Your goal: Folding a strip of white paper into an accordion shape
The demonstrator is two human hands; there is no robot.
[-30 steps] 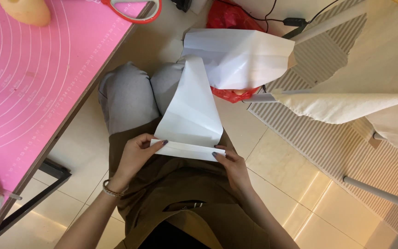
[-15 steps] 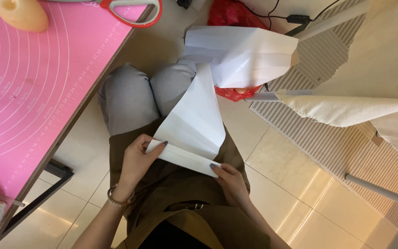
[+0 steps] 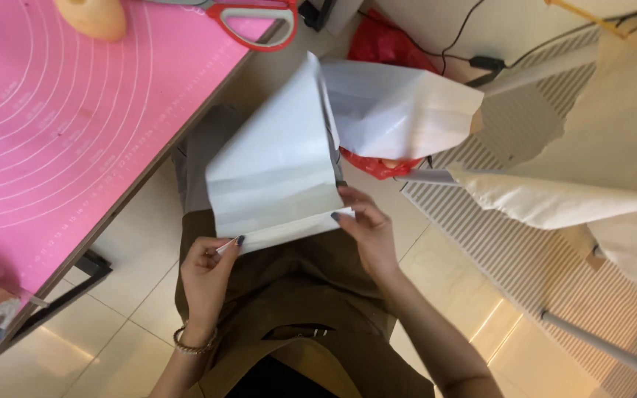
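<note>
You wear an olive-brown apron (image 3: 296, 295) over grey trousers (image 3: 204, 158). Your left hand (image 3: 208, 276) has dark blue polish on the nails and a thin beaded bracelet (image 3: 195, 343) at the wrist. Your right hand (image 3: 369, 232) has the same dark polish, and both forearms are bare.

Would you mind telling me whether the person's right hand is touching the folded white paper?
Touching. The head view shows the right hand with its fingertips pressed on the right edge of the folded white paper, no gap between them.
</note>
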